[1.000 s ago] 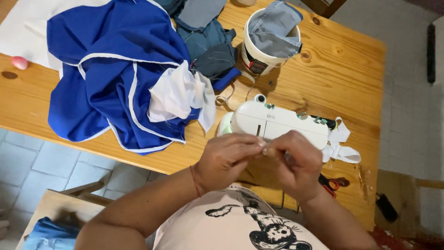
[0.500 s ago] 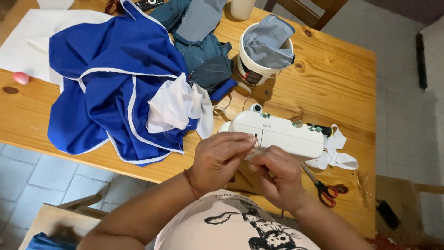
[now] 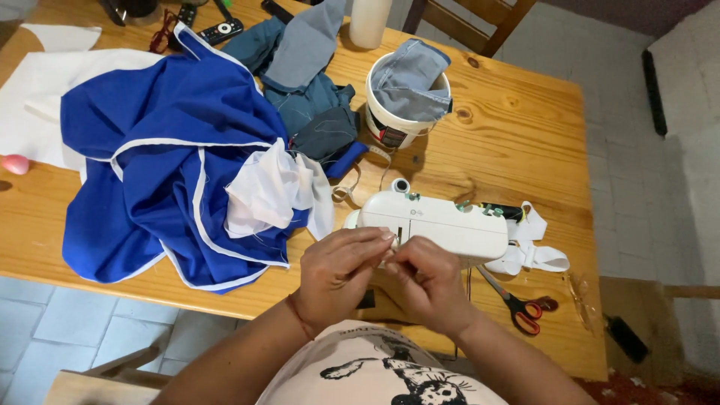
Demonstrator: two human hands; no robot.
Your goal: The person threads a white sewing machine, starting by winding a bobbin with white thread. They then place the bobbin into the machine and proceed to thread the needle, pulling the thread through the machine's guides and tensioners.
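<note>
The wooden table (image 3: 517, 127) spreads out beyond your hands, and up to your left lies the big heap of blue fabric with white trim (image 3: 161, 172), a loose white piece (image 3: 262, 191) draped on its near edge. Farther off, above your hands, a white bucket (image 3: 390, 124) stands stuffed with grey cloth (image 3: 411, 82), with a pile of dark teal and grey clothes (image 3: 311, 97) just left of it. Right in front of your fingertips sits the small white sewing machine (image 3: 439, 225), touching or nearly touching them. White straps (image 3: 532, 251) lie off your right hand at the machine's far end, and red-handled scissors (image 3: 521, 307) rest just right of your right wrist. Your left hand (image 3: 341, 274) and right hand (image 3: 427, 281) meet fingertip to fingertip, both pinched closed at the machine's near side; whatever they pinch is too small to make out.
</note>
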